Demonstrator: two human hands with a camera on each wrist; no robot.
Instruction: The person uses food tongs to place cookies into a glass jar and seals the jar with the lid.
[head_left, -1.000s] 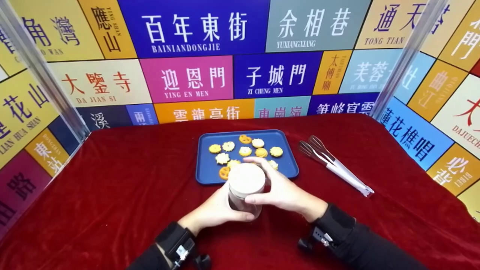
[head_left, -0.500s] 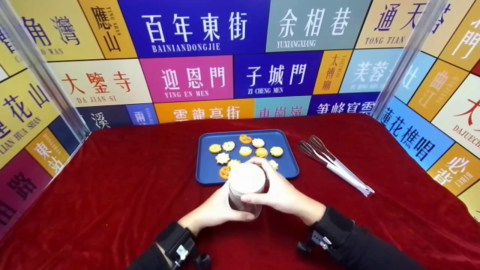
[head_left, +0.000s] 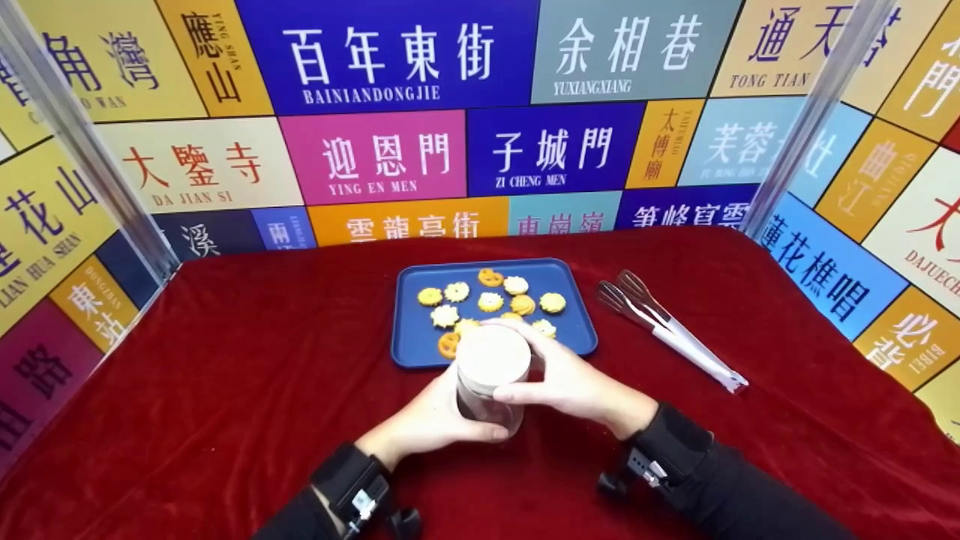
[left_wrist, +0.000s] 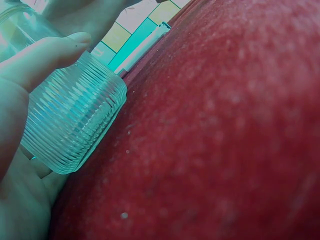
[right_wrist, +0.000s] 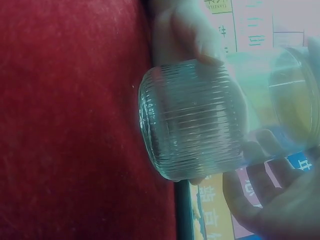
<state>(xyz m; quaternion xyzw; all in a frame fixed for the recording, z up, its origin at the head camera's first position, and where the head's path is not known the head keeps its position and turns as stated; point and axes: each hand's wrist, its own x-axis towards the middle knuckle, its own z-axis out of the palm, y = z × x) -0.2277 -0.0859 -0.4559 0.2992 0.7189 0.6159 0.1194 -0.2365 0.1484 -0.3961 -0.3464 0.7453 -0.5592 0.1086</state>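
Note:
A clear glass jar (head_left: 484, 409) with a pale round lid (head_left: 493, 358) stands in front of the tray in the head view. My left hand (head_left: 424, 421) grips its body low down, thumb across the near side. Up at the lid, my right hand (head_left: 577, 386) holds the rim, thumb at the front and fingers around the far side. Fine ribs run around the lower part of the jar (left_wrist: 75, 115) in the left wrist view. Through the glass (right_wrist: 192, 117) in the right wrist view, no contents show. The lid's seam is hard to make out.
Behind the jar lies a blue tray (head_left: 409, 349) with several cookies (head_left: 445, 316) and pretzels (head_left: 490, 278). Tongs (head_left: 675, 334) with dark heads rest to its right. Red cloth (head_left: 262, 375) covers the table, and printed panels (head_left: 375, 155) stand around the back and sides.
My right hand's thumb and fingers have shifted left along the lid's rim, then back right. The jar and my left hand have stayed in place.

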